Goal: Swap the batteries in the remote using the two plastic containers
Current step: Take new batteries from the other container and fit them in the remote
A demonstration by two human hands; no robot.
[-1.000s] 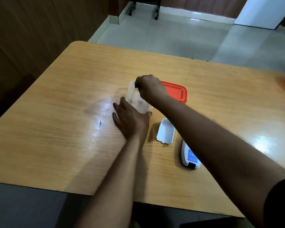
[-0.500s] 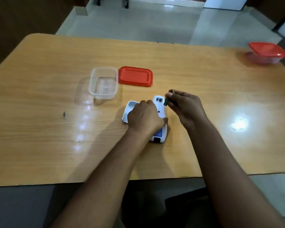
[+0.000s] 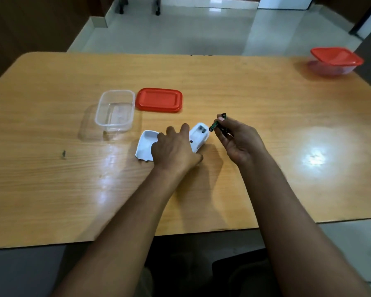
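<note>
The white remote (image 3: 199, 136) lies face down on the table with its battery bay uncovered. My left hand (image 3: 175, 148) rests on top of it and pins it down. Its white battery cover (image 3: 145, 146) lies just left of that hand. My right hand (image 3: 237, 138) hovers beside the remote's far end and pinches dark green batteries (image 3: 215, 125) between thumb and fingers. An uncovered clear plastic container (image 3: 115, 110) stands to the far left, and I cannot tell if it holds anything. Its red lid (image 3: 159, 100) lies next to it.
A second container with a red lid on (image 3: 335, 61) stands at the far right corner of the wooden table (image 3: 266, 99). A small dark speck (image 3: 63, 154) marks the tabletop at the left. Tiled floor lies beyond the far edge.
A second ago both hands were at the clear container. They came back to the remote, the left hand settling on it, the right hand lifting batteries beside it. The camera view also shifted right.
</note>
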